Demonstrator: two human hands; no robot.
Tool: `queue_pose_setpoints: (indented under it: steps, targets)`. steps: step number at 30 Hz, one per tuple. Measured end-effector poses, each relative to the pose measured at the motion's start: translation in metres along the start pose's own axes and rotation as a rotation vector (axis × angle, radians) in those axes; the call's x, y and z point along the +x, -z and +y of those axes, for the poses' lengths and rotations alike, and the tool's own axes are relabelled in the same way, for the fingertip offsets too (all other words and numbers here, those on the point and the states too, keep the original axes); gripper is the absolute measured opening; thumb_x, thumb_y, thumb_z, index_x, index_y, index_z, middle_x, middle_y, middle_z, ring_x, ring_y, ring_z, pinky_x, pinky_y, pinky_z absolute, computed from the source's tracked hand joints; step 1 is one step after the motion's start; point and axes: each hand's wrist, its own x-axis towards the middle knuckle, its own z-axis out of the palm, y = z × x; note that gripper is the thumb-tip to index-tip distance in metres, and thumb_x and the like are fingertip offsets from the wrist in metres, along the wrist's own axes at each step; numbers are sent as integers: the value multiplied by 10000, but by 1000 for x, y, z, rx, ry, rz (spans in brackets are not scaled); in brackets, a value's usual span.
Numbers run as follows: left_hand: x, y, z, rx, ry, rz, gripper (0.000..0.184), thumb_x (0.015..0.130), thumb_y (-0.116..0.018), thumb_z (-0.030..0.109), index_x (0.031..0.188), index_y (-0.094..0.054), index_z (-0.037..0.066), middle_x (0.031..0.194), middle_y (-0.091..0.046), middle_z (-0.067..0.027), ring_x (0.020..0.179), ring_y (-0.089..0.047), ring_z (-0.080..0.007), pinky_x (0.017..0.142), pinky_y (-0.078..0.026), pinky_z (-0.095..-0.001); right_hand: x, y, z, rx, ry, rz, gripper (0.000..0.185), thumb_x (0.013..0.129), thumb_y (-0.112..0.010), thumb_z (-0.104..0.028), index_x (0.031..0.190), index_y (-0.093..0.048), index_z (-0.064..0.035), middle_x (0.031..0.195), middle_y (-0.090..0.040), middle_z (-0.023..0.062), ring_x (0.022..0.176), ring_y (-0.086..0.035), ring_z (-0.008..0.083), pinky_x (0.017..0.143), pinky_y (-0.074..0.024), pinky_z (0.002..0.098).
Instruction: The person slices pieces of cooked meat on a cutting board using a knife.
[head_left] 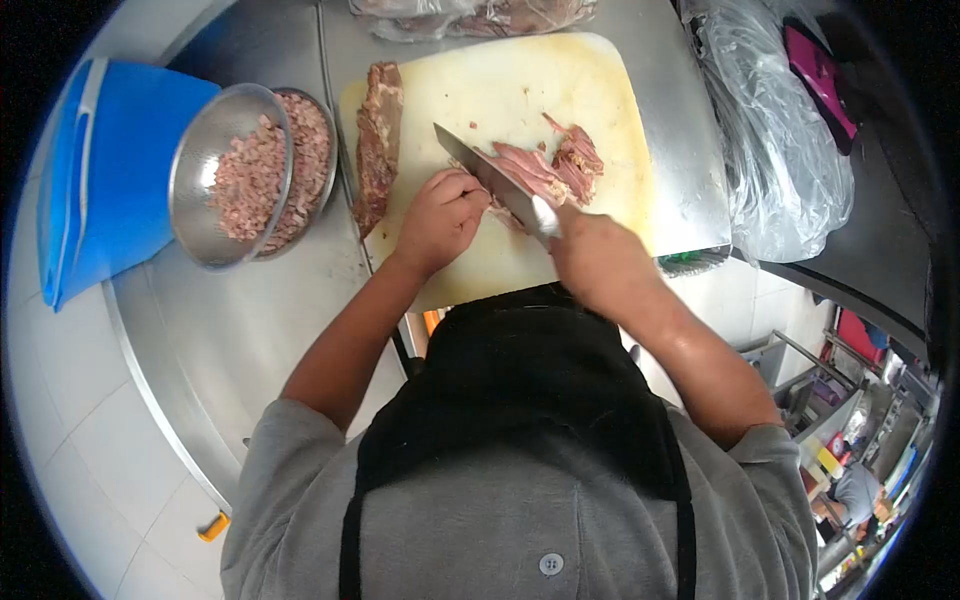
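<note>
My right hand (600,258) grips the handle of a large knife (500,183), whose blade slants up and to the left across the white cutting board (560,85). Beside the blade, my left hand (443,220) is closed, its fingers curled down against the edge of some meat that they partly hide. Sliced pink meat (530,170) lies along the right side of the blade, with a darker piece (578,165) at its right end. A long browned slab of meat (378,145) rests at the board's left edge.
Left of the board, a metal colander (190,190) with diced meat leans over a bowl (322,130) of more dice. A blue container (125,160) stands farther left. Bagged meat (480,18) lies beyond the board, plastic bags (775,130) at right. Another person (855,495) is at lower right.
</note>
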Motion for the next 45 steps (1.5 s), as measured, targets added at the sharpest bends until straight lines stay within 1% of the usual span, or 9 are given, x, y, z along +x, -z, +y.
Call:
queue_pose_setpoints:
  steps: [7, 16, 18, 24, 28, 30, 33, 36, 45]
  targets:
    - [-16, 15, 15, 14, 125, 44, 134, 806, -694, 41, 937, -725, 46, 1004, -664, -94, 1024, -623, -320, 917, -517, -426, -28, 26, 10, 46, -87, 73, 270, 969, -592, -220, 1066, -625, 30, 980, -703, 275, 979, -683, 436, 885, -533, 519]
    - [35, 2, 51, 69, -46, -10, 519, 772, -752, 149, 1257, -622, 17, 1285, -588, -154, 1232, -536, -374, 1054, -437, -480, -44, 40, 53, 135, -151, 248, 352, 941, -618, -246, 1052, -606, 88, 957, -677, 328, 971, -661, 483, 879, -519, 530]
    - [42, -10, 48, 125, -10, -155, 625, 823, -738, 297, 1344, -568, -2, 1412, -530, -178, 1345, -464, -384, 1141, -360, -499, -48, 44, 63, 155, -199, 275, 370, 944, -615, -244, 1068, -605, 104, 943, -673, 339, 965, -661, 492, 873, -520, 534]
    - [32, -43, 37, 299, -63, -203, 757, 867, -689, 459, 1428, -506, -13, 1537, -438, -190, 1437, -379, -389, 1211, -251, -519, -64, 36, 90, 101, -204, 311, 349, 952, -599, -255, 1043, -609, 82, 946, -677, 336, 953, -667, 487, 858, -526, 535]
    - [43, -37, 49, 238, -45, -199, 744, 847, -712, 449, 1425, -523, 22, 1483, -482, -182, 1416, -398, -382, 1199, -251, -554, -67, 30, 85, 75, -203, 259, 305, 972, -578, -248, 1055, -620, 43, 962, -695, 303, 953, -679, 463, 860, -534, 532]
    - [48, -38, 59, 285, 86, -205, 710, 790, -749, 409, 1383, -564, 67, 1403, -530, -163, 1377, -429, -367, 1184, -250, -591, -62, 27, 80, 95, -184, 244, 302, 973, -576, -247, 1059, -622, 38, 965, -699, 297, 955, -682, 458, 863, -535, 530]
    - [33, -41, 50, 313, 71, -183, 665, 722, -767, 367, 1311, -617, 99, 1327, -557, -117, 1318, -466, -341, 1162, -250, -623, -59, 31, 71, 88, -156, 196, 294, 977, -570, -243, 1069, -627, 30, 978, -707, 285, 962, -689, 445, 876, -539, 519]
    - [12, -24, 53, 336, 90, -223, 626, 691, -761, 317, 1264, -643, 92, 1359, -547, -113, 1329, -461, -341, 1172, -248, -613, -57, 36, 66, 76, -146, 142, 292, 978, -568, -241, 1071, -630, 28, 1002, -706, 284, 985, -689, 436, 889, -538, 512]
    - [5, -14, 59, 315, 102, -23, 569, 747, -798, 369, 1216, -666, 74, 1333, -567, -125, 1312, -481, -340, 1169, -283, -593, -25, 18, 90, 72, -103, 46, 344, 966, -585, -269, 1100, -616, 47, 1044, -694, 293, 1045, -660, 439, 914, -519, 505]
